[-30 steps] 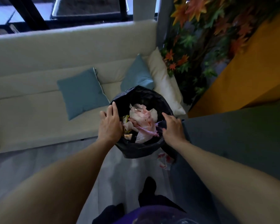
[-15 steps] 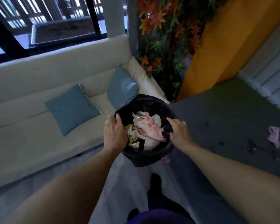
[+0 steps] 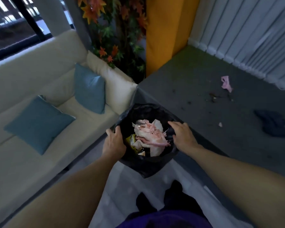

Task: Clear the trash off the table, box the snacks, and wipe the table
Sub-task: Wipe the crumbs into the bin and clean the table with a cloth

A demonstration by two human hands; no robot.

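Step in hand, as I read it: carrying the trash bin (image 3: pixel 146 163) to the table (image 3: pixel 237 143) for the leftover litter.

- Left hand (image 3: pixel 114 142) grips the near-left rim, fingers curled round it. Right hand (image 3: pixel 183 135) holds the right rim, fingers draped over the edge. Bin hangs between them, at the table corner; it looks off the floor.
- Crumpled wrappers (image 3: pixel 148 134) sit in the bin between the hands, piled fairly high.
- Pink wrapper (image 3: pixel 226 83) lies well beyond and to the right of the right hand; crumbs (image 3: pixel 214 96) just nearer than it; small scrap (image 3: pixel 220 124) closest, to the right.
- Dark cloth (image 3: pixel 273 124) lies further right of the right hand.

Advice: hold the bin level so the pile doesn't spill. Park its rim just below the table edge on the right-hand side, then free the right hand to sweep scraps in. Crumbs probably need the cloth.
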